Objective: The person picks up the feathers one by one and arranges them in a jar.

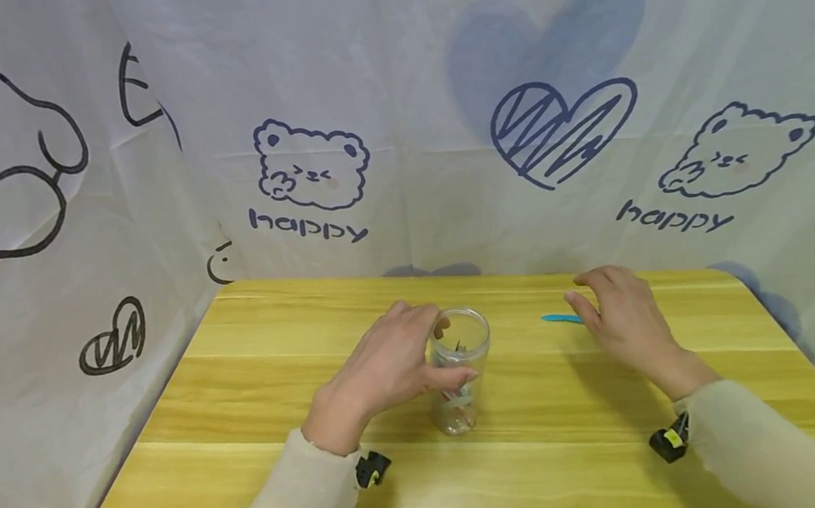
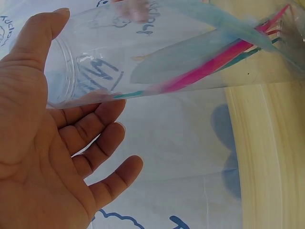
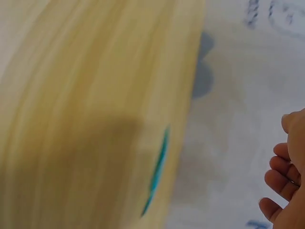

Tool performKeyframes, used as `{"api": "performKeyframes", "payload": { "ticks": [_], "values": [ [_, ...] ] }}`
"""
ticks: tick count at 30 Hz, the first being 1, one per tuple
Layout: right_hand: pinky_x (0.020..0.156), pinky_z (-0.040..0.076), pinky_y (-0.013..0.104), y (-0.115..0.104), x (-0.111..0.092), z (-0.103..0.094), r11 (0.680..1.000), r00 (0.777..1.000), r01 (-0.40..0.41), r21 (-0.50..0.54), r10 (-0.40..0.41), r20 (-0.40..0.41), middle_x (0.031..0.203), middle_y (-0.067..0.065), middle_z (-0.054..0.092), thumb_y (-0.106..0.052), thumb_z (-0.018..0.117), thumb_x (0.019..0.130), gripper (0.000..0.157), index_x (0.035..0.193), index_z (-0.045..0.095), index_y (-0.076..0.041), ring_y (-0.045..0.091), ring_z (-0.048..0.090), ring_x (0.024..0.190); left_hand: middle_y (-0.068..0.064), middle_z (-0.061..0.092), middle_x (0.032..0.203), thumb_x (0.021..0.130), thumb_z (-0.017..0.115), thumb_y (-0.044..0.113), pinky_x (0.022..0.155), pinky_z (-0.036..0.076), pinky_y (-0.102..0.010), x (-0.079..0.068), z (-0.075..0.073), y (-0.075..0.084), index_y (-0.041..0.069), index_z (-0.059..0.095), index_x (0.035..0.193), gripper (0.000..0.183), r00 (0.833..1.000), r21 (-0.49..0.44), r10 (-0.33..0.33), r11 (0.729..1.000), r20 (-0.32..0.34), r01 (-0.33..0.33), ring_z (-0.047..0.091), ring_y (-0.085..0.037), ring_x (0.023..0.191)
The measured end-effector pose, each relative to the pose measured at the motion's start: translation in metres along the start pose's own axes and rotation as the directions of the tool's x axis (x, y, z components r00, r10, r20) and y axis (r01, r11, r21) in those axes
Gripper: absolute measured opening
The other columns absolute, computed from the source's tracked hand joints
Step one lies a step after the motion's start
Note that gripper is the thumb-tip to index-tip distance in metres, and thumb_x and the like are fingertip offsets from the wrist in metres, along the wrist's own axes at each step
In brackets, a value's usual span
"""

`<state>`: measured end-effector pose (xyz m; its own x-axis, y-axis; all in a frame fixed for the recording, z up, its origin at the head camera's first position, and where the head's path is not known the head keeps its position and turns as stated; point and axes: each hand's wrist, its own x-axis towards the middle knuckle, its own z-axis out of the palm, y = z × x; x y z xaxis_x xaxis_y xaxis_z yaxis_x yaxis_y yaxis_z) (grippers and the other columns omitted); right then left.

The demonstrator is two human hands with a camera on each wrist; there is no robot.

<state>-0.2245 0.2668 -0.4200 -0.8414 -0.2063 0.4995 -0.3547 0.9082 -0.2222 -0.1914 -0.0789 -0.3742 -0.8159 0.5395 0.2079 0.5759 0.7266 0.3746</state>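
Observation:
My left hand (image 1: 389, 361) holds a tall clear plastic cup (image 1: 458, 403) near its rim, thumb on the near side and fingers around the far side. The cup stands upright on the table. Inside it, the left wrist view shows a slim pink piece (image 2: 209, 67), thin teal pieces and a wide pale-blue blade-like piece (image 2: 167, 59). A slim blue piece with a tapered end (image 1: 562, 318) lies flat near the table's back edge. My right hand (image 1: 630, 321) hovers at its right end with fingers loosely bent and nothing held, partly covering it in the head view.
The wood-grain table (image 1: 289, 469) meets a white cloth backdrop (image 1: 434, 226) printed with bears and hearts at the back. Another cloth wall (image 1: 146, 208) rises along the left side. Both wrists wear small black camera mounts.

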Motion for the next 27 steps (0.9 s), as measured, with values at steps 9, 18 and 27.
{"api": "performKeyframes", "payload": {
  "ticks": [9, 18, 27],
  "values": [
    [0.103, 0.042, 0.073, 0.045, -0.016, 0.015, 0.992, 0.973, -0.093, -0.084, 0.109, 0.202, 0.14, 0.038, 0.056, -0.028, 0.059, 0.108, 0.05, 0.138, 0.055, 0.012, 0.058, 0.053, 0.127, 0.0, 0.073, 0.117, 0.083, 0.081, 0.064, 0.089, 0.049, -0.034, -0.001, -0.001, 0.001, 0.012, 0.067, 0.121, 0.066, 1.0, 0.012, -0.002, 1.0, -0.002, 0.002, 0.055, -0.017, 0.102],
    [0.11, 0.038, 0.073, 0.053, -0.027, 0.032, 0.993, 0.917, -0.086, -0.086, 0.113, 0.382, 0.15, 0.038, 0.048, -0.033, 0.061, 0.106, 0.063, 0.148, 0.045, 0.012, 0.06, 0.045, 0.137, 0.001, 0.073, 0.118, 0.083, 0.081, 0.064, 0.09, 0.049, -0.033, 0.0, 0.0, 0.001, 0.012, 0.067, 0.123, 0.067, 1.0, 0.014, -0.003, 1.0, 0.005, 0.003, 0.055, -0.016, 0.102],
    [0.118, 0.029, 0.072, 0.05, -0.031, 0.045, 0.991, 0.885, -0.082, -0.102, 0.119, 0.449, 0.156, 0.04, 0.04, -0.047, 0.063, 0.104, 0.083, 0.152, 0.037, 0.016, 0.06, 0.038, 0.144, 0.001, 0.073, 0.118, 0.083, 0.082, 0.064, 0.09, 0.049, -0.033, 0.0, -0.001, 0.001, 0.012, 0.066, 0.122, 0.066, 1.0, 0.009, -0.007, 1.0, 0.005, 0.007, 0.055, -0.017, 0.103]
  ]
}}
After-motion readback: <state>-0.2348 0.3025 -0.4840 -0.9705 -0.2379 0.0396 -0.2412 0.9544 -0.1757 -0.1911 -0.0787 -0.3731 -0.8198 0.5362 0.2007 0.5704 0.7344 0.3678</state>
